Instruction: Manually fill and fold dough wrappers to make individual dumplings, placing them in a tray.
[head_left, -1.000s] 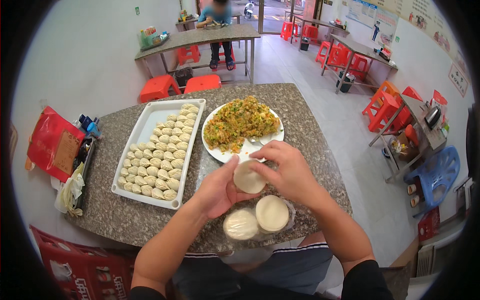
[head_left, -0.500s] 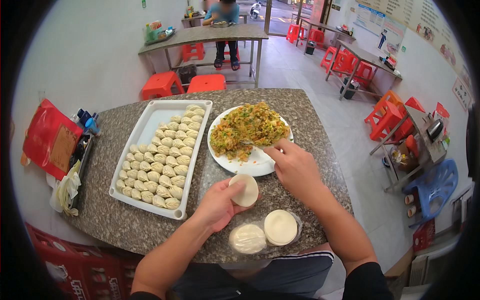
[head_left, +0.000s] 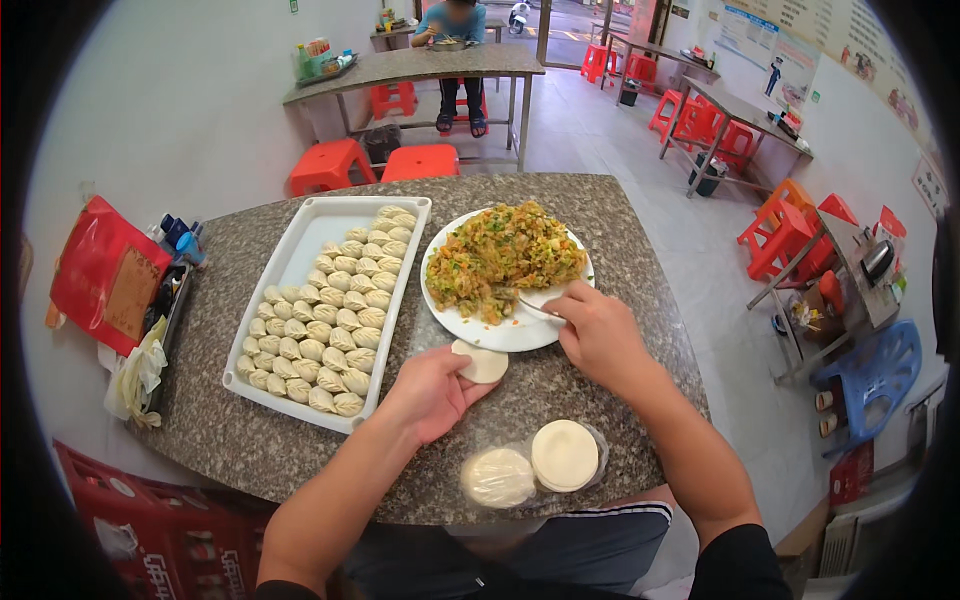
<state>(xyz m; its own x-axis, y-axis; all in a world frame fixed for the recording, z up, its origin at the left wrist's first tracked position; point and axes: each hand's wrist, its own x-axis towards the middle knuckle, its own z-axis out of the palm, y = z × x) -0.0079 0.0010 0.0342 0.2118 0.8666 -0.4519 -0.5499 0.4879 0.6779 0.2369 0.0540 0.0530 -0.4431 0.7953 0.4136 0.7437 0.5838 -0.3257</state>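
Left hand (head_left: 437, 393), mine: one, closed on a single round wrapper (head_left: 482, 364), thumb laid over its near edge, fingers beneath. Wrapper: pale, thin, bare on top, just beside the near rim of the white plate (head_left: 503, 338).

Right hand (head_left: 605, 335), mine: one, pinching the handle of a spoon (head_left: 538, 312), its far end at the near edge of the heaped filling (head_left: 505, 245), orange and green, chopped fine.

Changes, recent: a second ago both my hands were at the wrapper; now only the left has it, and the right has gone over to the spoon. The wrapper has also come nearer the plate and lies flatter. Meaning, as I judge it: each hand now has its own item, and wrapper and filling are close together but still separate.

Surroundings: one white tray (head_left: 300, 262), to the left, bearing rows of pleated dumplings (head_left: 348, 318), its far left part bare; one stack of wrappers (head_left: 565, 455), near me, in opened plastic; one further stack (head_left: 499, 478), wrapped, beside it. All on a speckled table (head_left: 230, 440).

Hard to make out: the spoon's bowl, lost in the filling; my left fingertips, mostly under the wrapper; whether wrapper and plate touch, I cannot tell. Red crates (head_left: 150, 520), lower left: cut off by the dark rim.
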